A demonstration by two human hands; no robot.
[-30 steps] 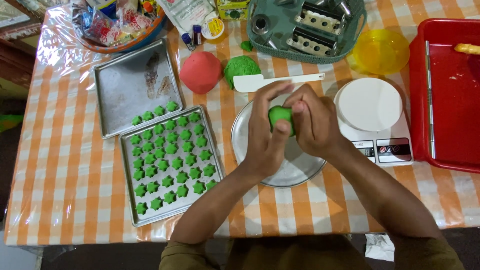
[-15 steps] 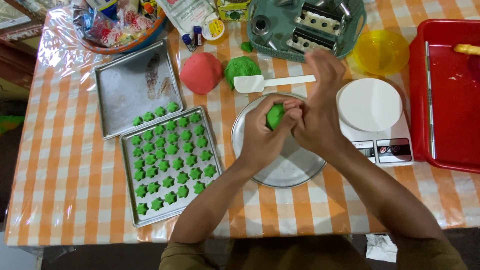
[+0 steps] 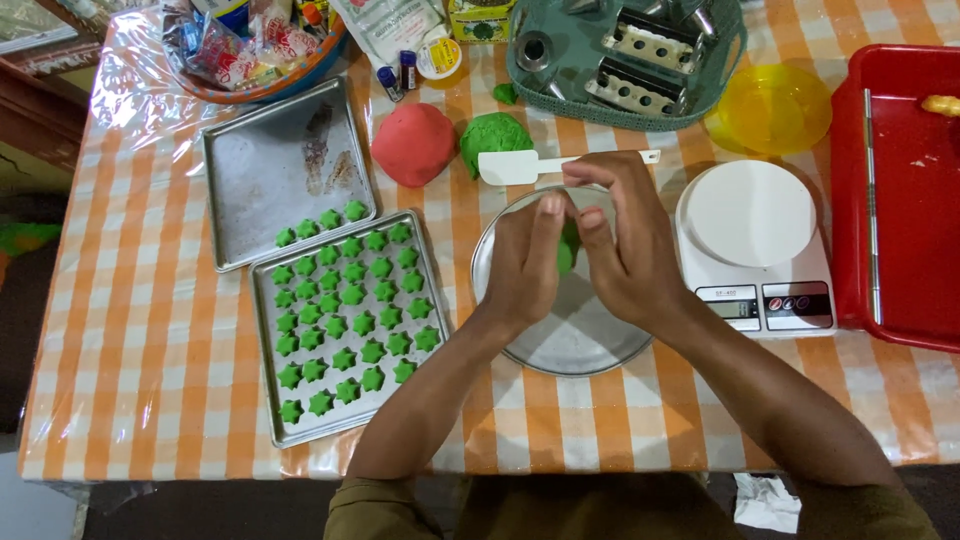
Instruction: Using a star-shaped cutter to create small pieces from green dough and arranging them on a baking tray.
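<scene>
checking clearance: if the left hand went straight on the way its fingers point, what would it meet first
Probably the white plastic spatula just beyond the left hand, then the green dough ball; height is unclear.

green dough (image 3: 566, 250): soft, matt | round plate (image 3: 575, 340): dull brushed metal | baking tray (image 3: 290, 290): matt metal | scale (image 3: 755, 250): smooth white plastic | table cover (image 3: 130, 330): glossy clear plastic over checked cloth

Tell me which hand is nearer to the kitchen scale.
Right. The right hand is over the round metal plate, just left of the kitchen scale. The left hand is on the far side of the green dough piece that both hands press.
</scene>
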